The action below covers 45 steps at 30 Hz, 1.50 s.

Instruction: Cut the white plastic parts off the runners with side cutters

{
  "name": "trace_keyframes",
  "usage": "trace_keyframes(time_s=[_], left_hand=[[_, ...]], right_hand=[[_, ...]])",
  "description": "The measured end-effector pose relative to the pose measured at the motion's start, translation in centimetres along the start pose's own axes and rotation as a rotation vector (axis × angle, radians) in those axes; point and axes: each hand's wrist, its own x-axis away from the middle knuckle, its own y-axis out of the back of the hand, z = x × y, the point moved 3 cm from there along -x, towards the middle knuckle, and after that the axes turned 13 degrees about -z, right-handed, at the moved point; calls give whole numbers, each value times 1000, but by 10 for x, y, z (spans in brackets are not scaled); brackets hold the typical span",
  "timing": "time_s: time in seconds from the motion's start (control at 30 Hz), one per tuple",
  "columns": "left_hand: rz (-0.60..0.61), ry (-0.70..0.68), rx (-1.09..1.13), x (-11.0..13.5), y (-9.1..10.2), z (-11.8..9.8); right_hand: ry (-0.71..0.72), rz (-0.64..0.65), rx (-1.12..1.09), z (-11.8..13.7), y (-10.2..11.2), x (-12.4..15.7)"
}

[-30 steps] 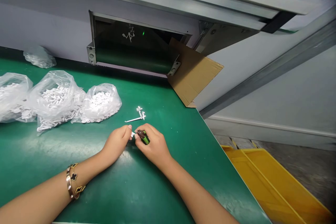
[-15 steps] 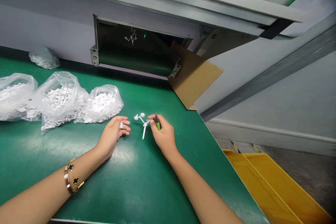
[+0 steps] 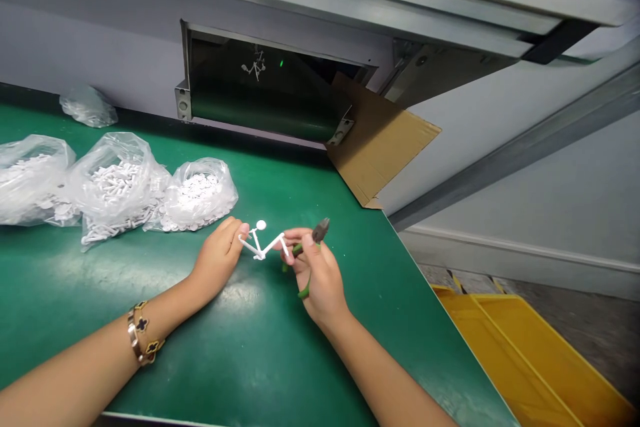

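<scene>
A branched white plastic sprue (image 3: 260, 255) with a small round disc at one tip is held above the green table. My left hand (image 3: 220, 253) is closed, thumb and fingers pinching the sprue's left end. My right hand (image 3: 321, 273) is wrapped round green-handled side cutters (image 3: 321, 230), whose dark jaws point up and away from the sprue. Fingertips of that same hand touch the sprue's right arm. Whether my left palm also holds small loose pieces is hidden.
Clear bags of small white parts stand left: discs in the nearest bag (image 3: 200, 197), peg-like pieces in the middle bag (image 3: 117, 183). More sprues lie on a dark conveyor (image 3: 280, 103) inside the wall opening. A cardboard flap (image 3: 383, 147) leans beside it. Yellow bins (image 3: 505, 333) stand beyond the table's right edge.
My left hand has closed on the sprue, which has turned between my hands. The side cutters have swung so their jaws show above my right hand.
</scene>
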Motion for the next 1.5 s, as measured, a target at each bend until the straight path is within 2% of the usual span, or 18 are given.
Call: trace_keyframes(time_s=[0.03, 0.1, 0.2, 0.27, 0.33, 0.43, 0.57, 0.73, 1.03, 1.13, 1.23, 1.5], left_hand=[[-12, -18, 32, 0, 0, -1], [-16, -14, 114, 1, 0, -4], [14, 53, 231, 5, -1, -6], [30, 72, 274, 8, -1, -8], [41, 62, 289, 10, -2, -11], [61, 57, 291, 12, -3, -12], [83, 54, 302, 13, -4, -12], [106, -16, 269, 14, -4, -13], [132, -54, 208, 13, -6, -12], [132, -82, 174, 13, -6, -11], [129, -70, 165, 14, -7, -8], [149, 126, 286, 13, -12, -1]], right_hand=[[-3, 6, 49, -1, 1, -2], [66, 63, 312, -1, 1, -6], [296, 190, 754, 0, -4, -3], [422, 266, 865, 2, -9, 4], [498, 317, 892, 4, -12, 11], [572, 315, 907, 7, -14, 15], [601, 311, 919, 7, -13, 14], [623, 340, 924, 5, -11, 14], [786, 291, 1099, 7, -10, 14], [786, 311, 1160, 7, -9, 13], [713, 374, 1197, 6, -9, 12], [440, 515, 1215, 4, -14, 9]])
